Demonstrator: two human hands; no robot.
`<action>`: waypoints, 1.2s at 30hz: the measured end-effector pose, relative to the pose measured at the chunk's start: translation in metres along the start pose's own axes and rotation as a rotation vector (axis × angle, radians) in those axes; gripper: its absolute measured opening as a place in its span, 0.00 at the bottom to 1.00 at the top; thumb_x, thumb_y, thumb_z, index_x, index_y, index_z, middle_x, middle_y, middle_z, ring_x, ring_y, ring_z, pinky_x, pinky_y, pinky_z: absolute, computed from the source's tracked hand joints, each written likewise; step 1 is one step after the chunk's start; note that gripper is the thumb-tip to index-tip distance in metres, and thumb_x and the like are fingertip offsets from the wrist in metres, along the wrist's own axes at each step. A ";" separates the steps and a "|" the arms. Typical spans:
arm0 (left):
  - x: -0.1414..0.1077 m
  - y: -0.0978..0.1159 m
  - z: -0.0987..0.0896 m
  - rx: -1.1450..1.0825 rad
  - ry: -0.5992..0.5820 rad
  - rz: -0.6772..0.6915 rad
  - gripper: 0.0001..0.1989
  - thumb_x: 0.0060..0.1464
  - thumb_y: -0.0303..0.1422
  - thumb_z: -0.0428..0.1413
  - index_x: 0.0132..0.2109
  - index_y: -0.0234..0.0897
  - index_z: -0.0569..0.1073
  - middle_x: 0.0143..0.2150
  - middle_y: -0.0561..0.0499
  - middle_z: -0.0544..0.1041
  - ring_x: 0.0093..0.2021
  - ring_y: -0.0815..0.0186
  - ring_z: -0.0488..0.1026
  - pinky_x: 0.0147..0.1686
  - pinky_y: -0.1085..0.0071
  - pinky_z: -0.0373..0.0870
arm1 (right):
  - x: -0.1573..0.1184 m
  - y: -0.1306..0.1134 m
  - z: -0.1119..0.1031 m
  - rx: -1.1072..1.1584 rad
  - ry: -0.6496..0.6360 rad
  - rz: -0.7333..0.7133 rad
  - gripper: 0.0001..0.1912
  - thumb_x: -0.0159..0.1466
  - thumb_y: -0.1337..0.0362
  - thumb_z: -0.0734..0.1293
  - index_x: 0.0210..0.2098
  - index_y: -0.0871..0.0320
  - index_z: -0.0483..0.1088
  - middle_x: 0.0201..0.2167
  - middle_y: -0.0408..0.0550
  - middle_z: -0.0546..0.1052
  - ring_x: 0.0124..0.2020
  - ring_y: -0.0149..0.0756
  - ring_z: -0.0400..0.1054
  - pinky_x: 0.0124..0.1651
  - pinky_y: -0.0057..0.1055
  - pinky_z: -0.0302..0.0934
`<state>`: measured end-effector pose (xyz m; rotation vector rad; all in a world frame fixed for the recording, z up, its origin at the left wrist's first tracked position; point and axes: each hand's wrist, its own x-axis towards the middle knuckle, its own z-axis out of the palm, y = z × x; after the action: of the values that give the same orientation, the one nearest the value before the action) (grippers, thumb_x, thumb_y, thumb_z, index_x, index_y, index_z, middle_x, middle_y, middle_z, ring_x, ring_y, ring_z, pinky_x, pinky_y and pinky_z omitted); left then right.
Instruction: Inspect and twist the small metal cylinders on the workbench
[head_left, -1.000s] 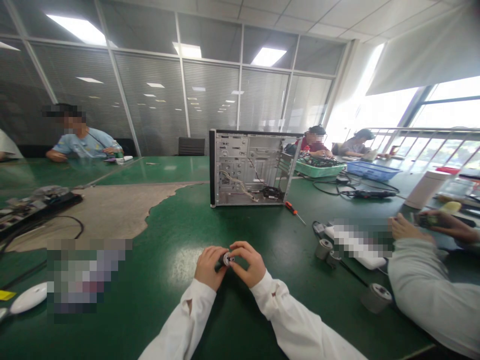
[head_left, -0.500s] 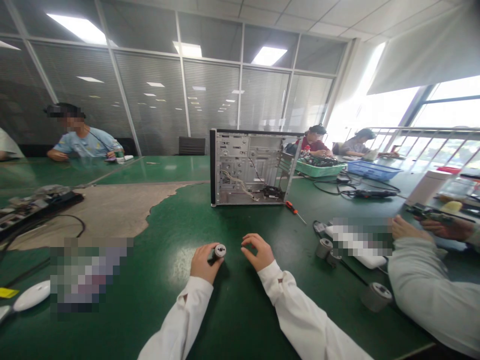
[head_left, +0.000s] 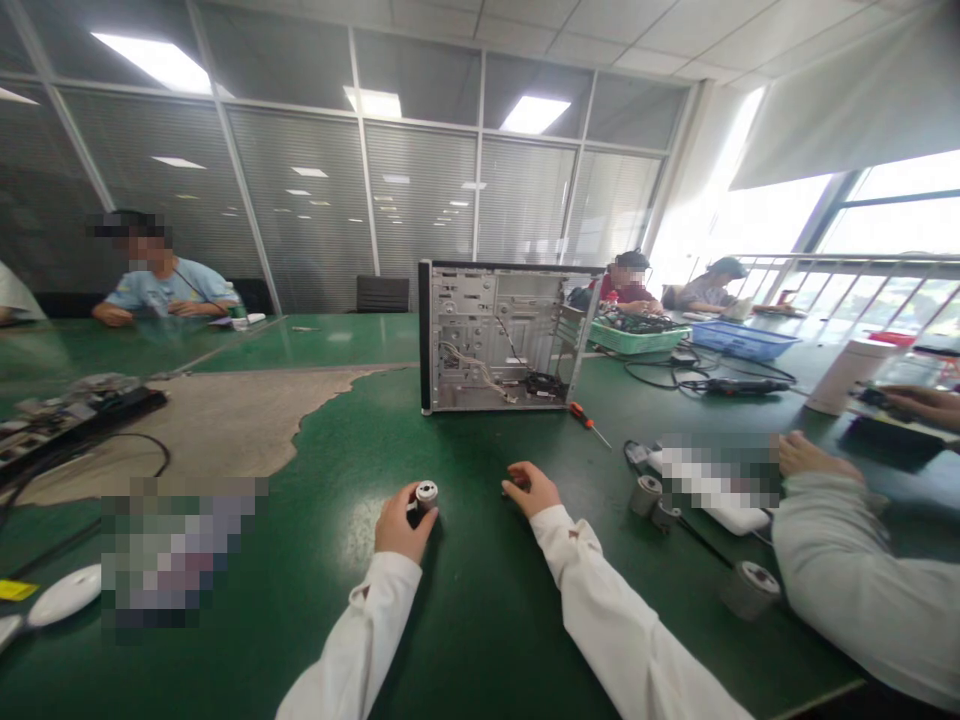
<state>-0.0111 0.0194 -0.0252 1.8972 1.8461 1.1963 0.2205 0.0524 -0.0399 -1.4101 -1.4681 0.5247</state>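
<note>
Small metal cylinder (head_left: 427, 495) has shifted left, away from the right hand, since the earlier frame; now upright at the green table (head_left: 480, 620), gripped by left hand (head_left: 401, 525). Right hand (head_left: 534, 490) apart, fingers curled, contents unclear. Open computer case (head_left: 502, 335) beyond, screwdriver (head_left: 589, 424) beside it.

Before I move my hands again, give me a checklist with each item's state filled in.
1. Left hand on the metal cylinder: ok.
2. Cylinder's round end facing up: ok.
3. Right hand free of small parts: cannot tell, its fingers are curled.
4. Red-handled screwdriver in hand: not ok, it lies beside the computer case.
5. Case's near side open: ok.
6. Neighbour's sleeve apart from both hands: ok.
</note>
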 end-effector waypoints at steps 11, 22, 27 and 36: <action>0.001 -0.003 -0.001 0.105 -0.165 -0.050 0.25 0.37 0.22 0.48 0.48 0.33 0.61 0.45 0.44 0.68 0.46 0.59 0.64 0.46 0.63 0.58 | 0.014 0.022 -0.002 0.269 0.138 0.261 0.16 0.45 0.58 0.63 0.31 0.61 0.67 0.28 0.48 0.73 0.29 0.36 0.68 0.21 0.26 0.62; 0.001 -0.002 -0.001 -0.118 -0.119 -0.055 0.24 0.34 0.17 0.46 0.43 0.33 0.66 0.42 0.45 0.71 0.43 0.62 0.68 0.45 0.67 0.61 | 0.002 -0.006 -0.003 0.262 0.121 0.178 0.15 0.44 0.61 0.64 0.32 0.59 0.65 0.31 0.47 0.73 0.33 0.35 0.67 0.32 0.31 0.62; -0.002 0.006 0.001 -0.399 -0.158 -0.142 0.21 0.36 0.18 0.43 0.40 0.36 0.67 0.32 0.51 0.73 0.31 0.67 0.72 0.34 0.70 0.68 | -0.035 -0.052 0.016 0.187 -0.165 -0.028 0.24 0.46 0.63 0.65 0.43 0.57 0.60 0.36 0.48 0.70 0.32 0.32 0.66 0.27 0.27 0.61; -0.009 0.016 0.008 -0.659 -0.389 -0.157 0.23 0.33 0.21 0.43 0.42 0.35 0.64 0.30 0.52 0.71 0.23 0.69 0.72 0.23 0.73 0.70 | -0.069 -0.092 0.015 -0.153 -0.407 -0.241 0.22 0.45 0.67 0.66 0.40 0.56 0.62 0.36 0.45 0.70 0.38 0.36 0.63 0.41 0.32 0.56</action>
<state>0.0069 0.0108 -0.0234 1.4489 1.1757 1.1001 0.1506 -0.0277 0.0069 -1.2643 -2.0115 0.5780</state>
